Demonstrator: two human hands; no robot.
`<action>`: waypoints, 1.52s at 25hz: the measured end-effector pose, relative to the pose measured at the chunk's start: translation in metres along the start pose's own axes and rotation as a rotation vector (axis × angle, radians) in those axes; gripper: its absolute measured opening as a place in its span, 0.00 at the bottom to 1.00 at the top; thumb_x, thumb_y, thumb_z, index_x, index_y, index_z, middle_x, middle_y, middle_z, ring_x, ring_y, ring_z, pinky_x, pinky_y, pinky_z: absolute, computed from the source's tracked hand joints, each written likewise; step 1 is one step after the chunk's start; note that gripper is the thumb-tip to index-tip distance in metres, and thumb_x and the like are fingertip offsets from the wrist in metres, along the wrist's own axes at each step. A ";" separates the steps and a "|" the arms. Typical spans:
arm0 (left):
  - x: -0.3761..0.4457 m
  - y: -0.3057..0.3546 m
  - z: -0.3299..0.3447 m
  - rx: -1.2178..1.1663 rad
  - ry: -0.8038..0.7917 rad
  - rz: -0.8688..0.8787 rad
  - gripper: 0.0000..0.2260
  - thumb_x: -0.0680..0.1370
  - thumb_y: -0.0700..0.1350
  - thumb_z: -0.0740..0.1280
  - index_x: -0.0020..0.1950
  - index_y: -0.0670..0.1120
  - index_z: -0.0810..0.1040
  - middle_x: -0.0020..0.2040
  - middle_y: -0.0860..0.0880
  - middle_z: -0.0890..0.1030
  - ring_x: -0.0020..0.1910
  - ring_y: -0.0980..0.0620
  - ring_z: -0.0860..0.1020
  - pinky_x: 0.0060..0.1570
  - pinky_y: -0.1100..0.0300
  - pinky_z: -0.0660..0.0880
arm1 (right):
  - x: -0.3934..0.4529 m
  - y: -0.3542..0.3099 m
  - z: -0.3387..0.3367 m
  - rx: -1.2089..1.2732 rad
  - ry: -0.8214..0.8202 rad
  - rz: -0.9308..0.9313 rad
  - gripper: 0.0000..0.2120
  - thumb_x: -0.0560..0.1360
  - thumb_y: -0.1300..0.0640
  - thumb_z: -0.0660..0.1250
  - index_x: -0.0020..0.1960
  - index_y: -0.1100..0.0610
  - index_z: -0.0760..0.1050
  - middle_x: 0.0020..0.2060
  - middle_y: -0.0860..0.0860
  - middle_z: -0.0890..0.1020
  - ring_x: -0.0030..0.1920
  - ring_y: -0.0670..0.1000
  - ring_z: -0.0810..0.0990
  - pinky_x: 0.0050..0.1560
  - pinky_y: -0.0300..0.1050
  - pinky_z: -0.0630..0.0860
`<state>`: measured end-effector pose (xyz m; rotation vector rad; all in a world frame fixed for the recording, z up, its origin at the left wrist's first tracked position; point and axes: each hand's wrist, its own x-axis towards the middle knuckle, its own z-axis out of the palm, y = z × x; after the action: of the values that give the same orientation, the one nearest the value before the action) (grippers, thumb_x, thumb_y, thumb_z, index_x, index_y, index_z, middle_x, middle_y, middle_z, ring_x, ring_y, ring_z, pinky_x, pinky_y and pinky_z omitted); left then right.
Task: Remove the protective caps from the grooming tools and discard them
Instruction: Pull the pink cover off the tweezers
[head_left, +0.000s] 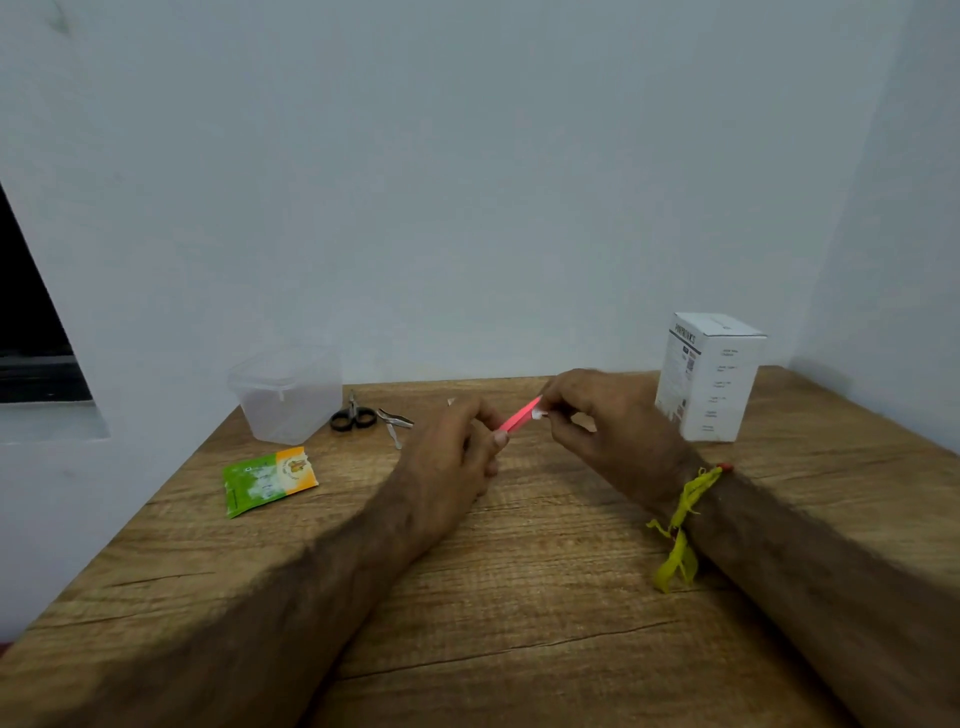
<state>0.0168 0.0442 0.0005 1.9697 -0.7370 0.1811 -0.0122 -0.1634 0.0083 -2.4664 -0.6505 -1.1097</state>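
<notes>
Behind, pale walls (467, 182) corner wooden table (519, 597).

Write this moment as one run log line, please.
left hand: holds pink tool | right hand: pinches white cap | cap: still on

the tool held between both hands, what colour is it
Pinkish red, with a small white cap at the end by the right hand; the tool shows only in the head view.

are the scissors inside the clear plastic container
No, the scissors lie on the wooden table just right of the clear container.
</notes>
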 end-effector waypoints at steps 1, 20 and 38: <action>0.001 -0.001 0.000 0.075 0.009 0.026 0.04 0.82 0.42 0.64 0.51 0.49 0.77 0.36 0.51 0.81 0.33 0.59 0.78 0.34 0.61 0.77 | 0.001 0.001 0.002 -0.031 -0.004 -0.042 0.05 0.74 0.67 0.70 0.47 0.59 0.80 0.44 0.52 0.83 0.43 0.52 0.82 0.44 0.53 0.80; -0.006 0.023 0.010 -0.690 -0.105 -0.280 0.05 0.82 0.38 0.64 0.57 0.41 0.77 0.46 0.38 0.86 0.38 0.47 0.84 0.29 0.64 0.74 | 0.003 -0.038 0.010 0.211 0.427 0.452 0.03 0.73 0.65 0.74 0.46 0.59 0.84 0.36 0.46 0.84 0.39 0.44 0.83 0.40 0.31 0.78; -0.009 0.022 0.012 -0.620 -0.122 -0.272 0.07 0.79 0.36 0.69 0.56 0.38 0.78 0.44 0.40 0.86 0.41 0.38 0.86 0.35 0.57 0.83 | 0.005 -0.031 0.023 -0.085 0.297 0.148 0.05 0.73 0.67 0.72 0.46 0.59 0.80 0.42 0.50 0.81 0.43 0.50 0.79 0.43 0.51 0.79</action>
<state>-0.0050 0.0307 0.0070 1.4681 -0.5122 -0.3035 -0.0124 -0.1251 0.0015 -2.3065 -0.3336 -1.4300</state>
